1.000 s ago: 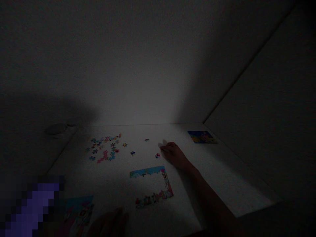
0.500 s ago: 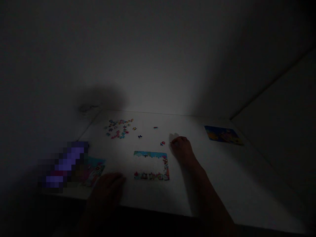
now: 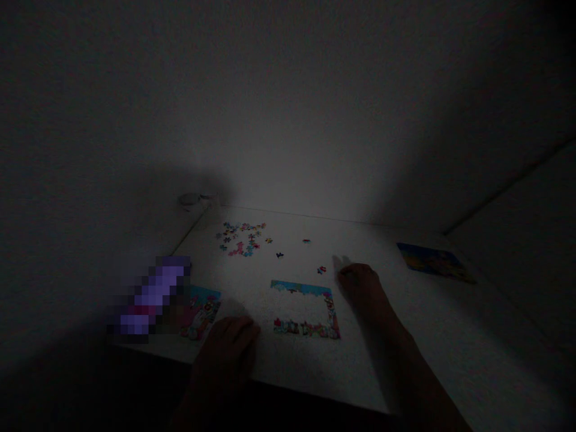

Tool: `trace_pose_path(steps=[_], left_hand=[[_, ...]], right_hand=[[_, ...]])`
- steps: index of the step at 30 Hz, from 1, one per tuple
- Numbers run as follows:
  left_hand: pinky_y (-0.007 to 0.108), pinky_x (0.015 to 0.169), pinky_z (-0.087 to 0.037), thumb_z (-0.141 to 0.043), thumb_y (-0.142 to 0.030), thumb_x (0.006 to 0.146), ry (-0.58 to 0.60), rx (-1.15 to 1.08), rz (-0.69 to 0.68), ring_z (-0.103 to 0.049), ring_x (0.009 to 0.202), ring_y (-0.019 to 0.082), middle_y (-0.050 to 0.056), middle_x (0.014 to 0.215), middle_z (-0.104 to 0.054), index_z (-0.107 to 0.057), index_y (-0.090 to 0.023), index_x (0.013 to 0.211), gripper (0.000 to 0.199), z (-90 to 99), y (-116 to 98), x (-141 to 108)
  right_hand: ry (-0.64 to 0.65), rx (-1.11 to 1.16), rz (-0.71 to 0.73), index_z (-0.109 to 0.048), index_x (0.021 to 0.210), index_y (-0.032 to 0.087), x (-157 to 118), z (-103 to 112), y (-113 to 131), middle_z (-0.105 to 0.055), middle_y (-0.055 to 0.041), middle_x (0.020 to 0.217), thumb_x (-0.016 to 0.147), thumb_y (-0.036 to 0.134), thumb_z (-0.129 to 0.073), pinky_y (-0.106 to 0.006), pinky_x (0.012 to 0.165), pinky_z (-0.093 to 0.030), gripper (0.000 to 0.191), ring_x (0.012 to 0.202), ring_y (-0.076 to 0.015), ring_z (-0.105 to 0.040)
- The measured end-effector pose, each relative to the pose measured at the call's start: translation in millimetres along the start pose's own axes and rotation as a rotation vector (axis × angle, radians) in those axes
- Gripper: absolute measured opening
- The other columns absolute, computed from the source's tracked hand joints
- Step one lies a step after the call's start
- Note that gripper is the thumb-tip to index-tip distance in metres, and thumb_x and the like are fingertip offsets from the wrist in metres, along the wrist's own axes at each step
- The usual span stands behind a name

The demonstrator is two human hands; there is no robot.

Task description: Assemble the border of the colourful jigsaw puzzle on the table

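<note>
The right hand [image 3: 360,285] lay on the white table [image 3: 418,354] right of centre, fingers curled narrow, just beside a loose jigsaw piece [image 3: 321,270]; the dim light hid whether it held anything. The left hand [image 3: 227,345] rested at the table's near edge, lower centre, its grip equally unclear. Between and above them lay the partly built puzzle border [image 3: 300,288], hollow in the middle. A cluster of loose pieces [image 3: 240,239] sat farther up, left of centre. A picture card [image 3: 434,262] lay at right, and a second picture card [image 3: 201,312] lay lower left, beside a pixelated purple patch [image 3: 153,297].
</note>
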State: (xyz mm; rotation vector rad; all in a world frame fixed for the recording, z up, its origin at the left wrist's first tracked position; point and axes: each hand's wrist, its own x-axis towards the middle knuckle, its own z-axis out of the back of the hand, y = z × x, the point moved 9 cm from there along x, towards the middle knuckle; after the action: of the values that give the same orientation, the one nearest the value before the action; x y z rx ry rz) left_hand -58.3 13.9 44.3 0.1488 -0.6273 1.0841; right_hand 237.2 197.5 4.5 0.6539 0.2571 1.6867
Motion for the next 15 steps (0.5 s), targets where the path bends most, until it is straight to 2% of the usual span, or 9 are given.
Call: trace_pose_path(steps=[9,12,15], left_hand=[[0.032,0.079,-0.054,-0.039,-0.016,0.093,-0.054,0.069,-0.068,-0.062,0.091,0.019,0.005,0.102,-0.069,-0.064,-0.021,0.109,0.03,3.6,-0.6,-0.8],[0.029,0.079,-0.054,-0.041,-0.018,0.094,-0.053,0.098,-0.126,-0.063,0.09,0.018,0.005,0.102,-0.069,-0.065,-0.022,0.111,0.03,-2.6,2.2,-5.8],[0.028,0.083,-0.054,-0.042,-0.023,0.095,-0.034,0.115,-0.119,-0.064,0.09,0.017,0.004,0.102,-0.069,-0.065,-0.025,0.112,0.029,-13.8,9.3,-13.3]], right_hand=[[-0.013,-0.001,0.007,-0.068,0.085,0.02,0.8,0.0,0.1,-0.07,-0.0132,0.097,0.085,0.043,-0.049,-0.045,0.092,-0.048,0.03,0.097,-0.0285,-0.063],[-0.017,-0.013,0.006,-0.069,0.09,0.019,2.0,-3.9,-3.3,-0.07,-0.0143,0.1,0.086,0.042,-0.049,-0.046,0.093,-0.048,0.031,0.1,-0.0294,-0.063],[-0.044,-0.017,0.0,-0.069,0.1,0.017,2.3,-6.1,-7.9,-0.069,-0.0161,0.106,0.087,0.042,-0.049,-0.047,0.093,-0.049,0.034,0.102,-0.0294,-0.063]])
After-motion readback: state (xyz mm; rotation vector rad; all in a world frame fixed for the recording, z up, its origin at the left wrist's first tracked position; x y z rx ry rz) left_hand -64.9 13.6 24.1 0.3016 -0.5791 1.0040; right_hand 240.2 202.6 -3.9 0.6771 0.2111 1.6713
